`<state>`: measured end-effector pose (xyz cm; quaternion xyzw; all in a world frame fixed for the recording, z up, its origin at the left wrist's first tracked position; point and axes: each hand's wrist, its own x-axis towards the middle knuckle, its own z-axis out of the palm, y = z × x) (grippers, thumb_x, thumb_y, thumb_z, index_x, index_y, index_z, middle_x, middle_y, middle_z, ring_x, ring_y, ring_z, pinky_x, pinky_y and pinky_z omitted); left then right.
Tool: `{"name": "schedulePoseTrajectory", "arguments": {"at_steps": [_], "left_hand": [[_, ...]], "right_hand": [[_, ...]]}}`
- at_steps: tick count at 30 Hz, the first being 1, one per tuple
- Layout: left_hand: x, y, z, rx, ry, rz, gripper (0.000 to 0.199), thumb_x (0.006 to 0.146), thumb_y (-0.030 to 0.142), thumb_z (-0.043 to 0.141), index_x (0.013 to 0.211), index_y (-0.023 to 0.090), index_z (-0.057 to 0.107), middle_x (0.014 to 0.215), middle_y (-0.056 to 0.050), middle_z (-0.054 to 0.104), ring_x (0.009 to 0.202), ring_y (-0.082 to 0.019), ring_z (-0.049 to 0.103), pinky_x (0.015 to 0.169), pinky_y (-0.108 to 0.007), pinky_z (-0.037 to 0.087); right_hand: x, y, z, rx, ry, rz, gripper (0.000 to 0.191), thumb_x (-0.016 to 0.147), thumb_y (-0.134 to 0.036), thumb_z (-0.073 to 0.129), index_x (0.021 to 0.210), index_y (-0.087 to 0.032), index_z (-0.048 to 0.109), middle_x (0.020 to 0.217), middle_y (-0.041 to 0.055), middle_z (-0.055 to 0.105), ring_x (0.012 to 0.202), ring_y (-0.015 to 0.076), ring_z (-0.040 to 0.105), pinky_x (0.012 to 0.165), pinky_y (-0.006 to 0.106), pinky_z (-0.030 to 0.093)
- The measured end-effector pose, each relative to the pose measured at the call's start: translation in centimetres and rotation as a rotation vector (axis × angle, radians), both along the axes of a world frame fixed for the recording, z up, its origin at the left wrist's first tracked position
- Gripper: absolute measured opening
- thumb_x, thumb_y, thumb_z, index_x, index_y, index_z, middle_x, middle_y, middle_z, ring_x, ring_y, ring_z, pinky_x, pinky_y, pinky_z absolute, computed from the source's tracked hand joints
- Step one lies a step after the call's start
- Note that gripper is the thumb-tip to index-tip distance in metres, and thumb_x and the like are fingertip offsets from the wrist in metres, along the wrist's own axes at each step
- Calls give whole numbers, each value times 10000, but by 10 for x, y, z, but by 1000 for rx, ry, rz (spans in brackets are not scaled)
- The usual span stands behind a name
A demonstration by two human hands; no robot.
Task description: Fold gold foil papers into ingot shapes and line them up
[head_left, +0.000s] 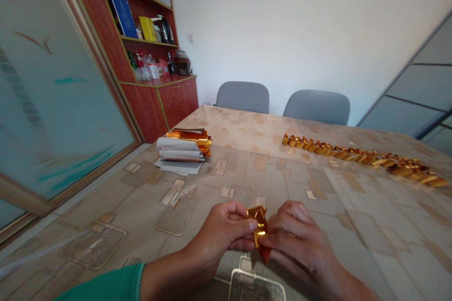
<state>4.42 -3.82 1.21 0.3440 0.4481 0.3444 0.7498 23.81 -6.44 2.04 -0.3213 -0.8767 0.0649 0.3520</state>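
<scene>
A small folded piece of shiny gold foil paper [260, 228] is held between my two hands, just above the near part of the table. My left hand [229, 225] pinches its left side between thumb and fingers. My right hand [300, 240] closes on its right and lower side, and its fingertips are partly hidden. The paper's lower end tapers to an orange-gold point. Farther off to the left lies a stack of gold foil paper sheets [189, 140], some curled with their white backs showing. Rows of folded gold paper pieces [356, 155] stretch across the right side.
The table [275, 174] has a patterned beige cover. Two grey chairs [242, 96] stand at its far side. Red-brown shelves [141, 63] with bottles, boxes and a kettle stand at the back left, beside a frosted glass door [52, 84].
</scene>
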Motion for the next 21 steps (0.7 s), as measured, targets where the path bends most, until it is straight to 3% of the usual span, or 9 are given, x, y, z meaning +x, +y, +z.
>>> {"name": "schedulePoseTrajectory", "arguments": {"at_steps": [3, 5, 7, 13, 16, 19, 21], "left_hand": [[2, -1, -1, 9, 17, -4, 506, 524, 400, 957, 749, 137, 589, 684, -16, 695, 580, -100, 638, 599, -226, 537], [2, -1, -2, 16, 15, 3, 496, 535, 403, 954, 745, 137, 592, 677, -11, 689, 586, -103, 641, 600, -224, 539], [1, 0, -2, 16, -5, 15, 495, 535, 396, 955, 747, 142, 587, 695, -13, 689, 631, -126, 666, 627, -245, 560], [-1, 3, -2, 27, -2, 45, 482, 536, 386, 956, 732, 139, 591, 678, -7, 677, 606, -118, 645, 623, -260, 571], [0, 3, -3, 48, 15, 59, 485, 516, 388, 958, 714, 135, 595, 670, -10, 678, 602, -120, 640, 620, -265, 574], [3, 2, -4, 53, 15, 62, 500, 508, 408, 957, 718, 134, 595, 663, -7, 680, 600, -117, 640, 612, -252, 566], [4, 1, -3, 57, 16, 59, 513, 497, 418, 961, 715, 133, 594, 643, 0, 672, 581, -105, 627, 593, -233, 552]], "right_hand": [[-3, 0, -2, -205, 187, -27, 152, 1004, -340, 589, 912, -249, 667, 778, -6, 666, 741, 175, 591, 700, 338, 436], [-3, 0, -3, -229, 201, -31, 107, 982, -311, 618, 912, -244, 663, 787, -4, 657, 753, 177, 594, 695, 331, 435], [-2, 0, -4, -163, 104, -23, 33, 951, -250, 658, 969, -252, 686, 836, 7, 649, 793, 184, 589, 697, 329, 424], [0, 2, -6, 150, -49, -32, 157, 951, -156, 660, 1035, -282, 701, 826, -21, 679, 801, 174, 560, 764, 360, 392], [-3, 1, 0, 47, -25, 38, 75, 986, -267, 638, 1008, -269, 710, 806, -17, 681, 786, 174, 567, 743, 349, 394], [-6, -2, 4, -132, 25, 25, 191, 1021, -347, 566, 936, -259, 713, 839, 1, 675, 812, 183, 579, 749, 350, 405], [-6, -3, 4, -166, 26, -7, 203, 1027, -331, 553, 923, -263, 714, 827, 1, 664, 810, 186, 571, 758, 356, 405]]}}
